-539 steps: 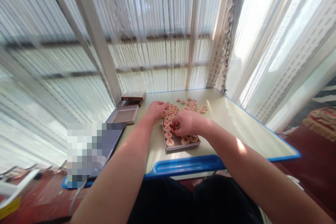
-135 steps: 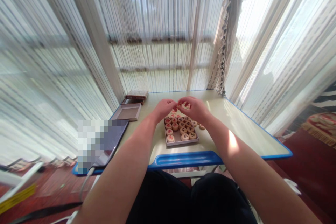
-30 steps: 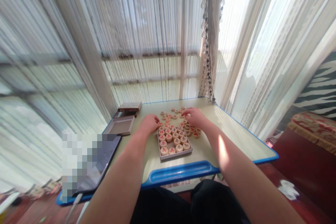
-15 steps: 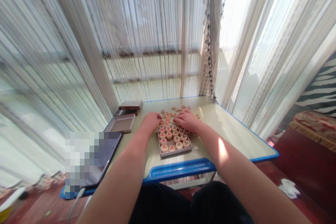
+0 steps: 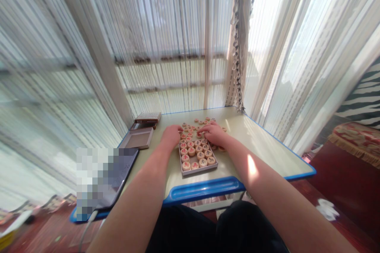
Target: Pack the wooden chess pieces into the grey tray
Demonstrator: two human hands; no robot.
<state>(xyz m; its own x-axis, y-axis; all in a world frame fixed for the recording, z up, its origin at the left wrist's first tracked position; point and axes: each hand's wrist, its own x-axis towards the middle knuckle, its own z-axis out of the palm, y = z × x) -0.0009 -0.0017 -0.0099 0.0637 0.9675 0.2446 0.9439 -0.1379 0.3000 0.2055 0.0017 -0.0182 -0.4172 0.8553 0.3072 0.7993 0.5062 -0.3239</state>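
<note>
Strong daylight filters through the sheer striped curtain (image 5: 175,27) beyond my right hand (image 5: 214,134) and blows out to white farther right. A hard sun patch glares on my right forearm (image 5: 252,166). Xiangqi pieces (image 5: 194,165) just nearer than my grip read clearly; far outward, edges stretch and smear. Coarse pixelation covers part of the tablet (image 5: 123,176) leftward.

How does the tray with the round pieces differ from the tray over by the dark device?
Contents: the front tray holds rows of round lettered pieces, while the side tray shows its brownish bottom.
Place: the front tray sits near the blue trough; the side tray lies between the dark device and a small stack.
Both are shallow and pale-rimmed.
</note>
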